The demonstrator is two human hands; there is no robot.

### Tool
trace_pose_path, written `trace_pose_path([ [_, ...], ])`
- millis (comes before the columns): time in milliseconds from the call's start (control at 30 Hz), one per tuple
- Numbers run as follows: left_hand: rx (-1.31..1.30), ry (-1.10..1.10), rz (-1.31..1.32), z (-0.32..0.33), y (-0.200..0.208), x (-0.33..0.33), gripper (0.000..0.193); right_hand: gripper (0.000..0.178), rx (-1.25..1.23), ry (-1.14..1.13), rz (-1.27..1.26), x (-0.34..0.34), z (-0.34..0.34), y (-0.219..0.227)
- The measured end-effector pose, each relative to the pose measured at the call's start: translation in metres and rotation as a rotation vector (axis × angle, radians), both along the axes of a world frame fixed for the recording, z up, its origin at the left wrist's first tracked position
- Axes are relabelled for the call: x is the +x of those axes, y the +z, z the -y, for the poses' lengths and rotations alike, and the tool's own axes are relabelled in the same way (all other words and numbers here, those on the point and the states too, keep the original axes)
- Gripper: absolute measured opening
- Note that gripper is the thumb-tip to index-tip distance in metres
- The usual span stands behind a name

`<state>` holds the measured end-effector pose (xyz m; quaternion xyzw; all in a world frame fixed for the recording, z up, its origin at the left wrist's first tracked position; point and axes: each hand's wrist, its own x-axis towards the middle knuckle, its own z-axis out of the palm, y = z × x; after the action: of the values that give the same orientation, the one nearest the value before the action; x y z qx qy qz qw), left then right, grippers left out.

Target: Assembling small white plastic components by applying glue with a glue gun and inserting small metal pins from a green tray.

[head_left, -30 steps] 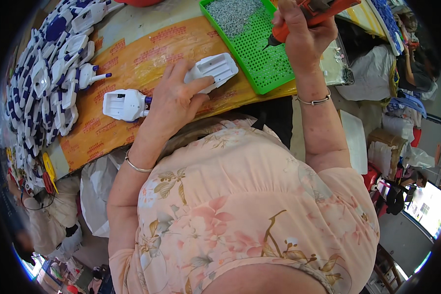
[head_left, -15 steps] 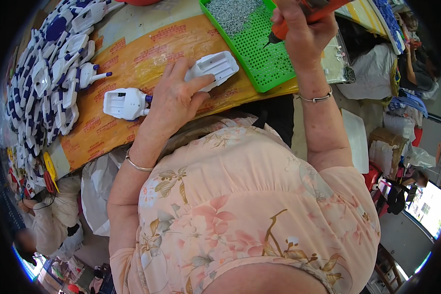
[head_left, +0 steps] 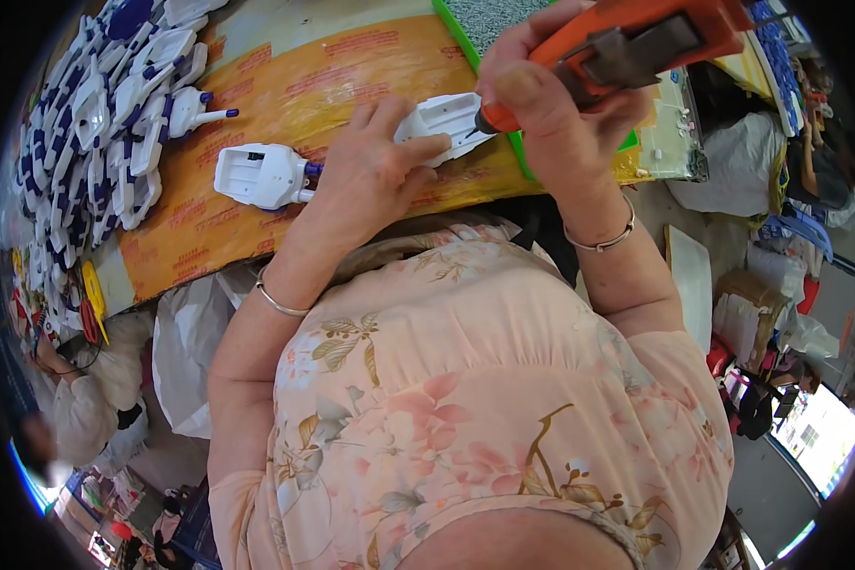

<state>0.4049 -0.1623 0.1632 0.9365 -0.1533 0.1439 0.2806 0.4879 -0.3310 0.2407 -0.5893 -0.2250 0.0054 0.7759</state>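
My right hand is closed round an orange electric screwdriver with a dark tip. That tip points down at the right end of a white plastic housing, at or just above its surface. Gripping the housing's left part, my left hand steadies it on the table with the fingers across it. Left of that hand lies a second white housing with a purple-blue end piece. Behind the screwdriver, partly covered by my right hand, is a green perforated tray holding many small silvery screws.
A big heap of white and purple-blue plastic parts covers the table's left side. Orange-yellow taped sheeting lies over the tabletop. Yellow-handled snips hang at the left edge. Bags and boxes stand at the right, and other people are nearby.
My right hand has brought the screwdriver from over the tray down and left to the housing's right end. My left hand still holds the housing; the whole view has shifted slightly.
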Motion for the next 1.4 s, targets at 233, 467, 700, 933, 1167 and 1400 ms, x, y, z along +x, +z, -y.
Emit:
trace_pose_path([
  [233,0.010,-0.005,-0.006,0.001,0.000,-0.001,0.038,0.035,0.004,0.137,0.291,0.020,-0.002,-0.032],
  [467,0.044,-0.007,0.034,0.003,0.000,0.000,0.038,0.024,-0.080,0.150,0.284,0.022,0.001,-0.043],
  [700,0.044,0.008,0.000,0.005,0.000,0.000,0.036,0.021,-0.161,0.141,0.339,0.019,0.000,-0.042],
  [933,0.023,0.101,-0.104,0.009,0.012,-0.001,0.032,0.026,0.130,0.143,0.228,0.028,0.008,-0.029],
  [1167,0.177,0.397,-0.298,0.013,0.030,0.005,0.051,0.028,0.069,-0.224,0.292,0.070,0.040,-0.023],
  [1400,0.103,0.326,-0.226,0.004,0.048,-0.001,0.039,0.020,0.063,-0.178,0.181,0.076,0.040,-0.033],
])
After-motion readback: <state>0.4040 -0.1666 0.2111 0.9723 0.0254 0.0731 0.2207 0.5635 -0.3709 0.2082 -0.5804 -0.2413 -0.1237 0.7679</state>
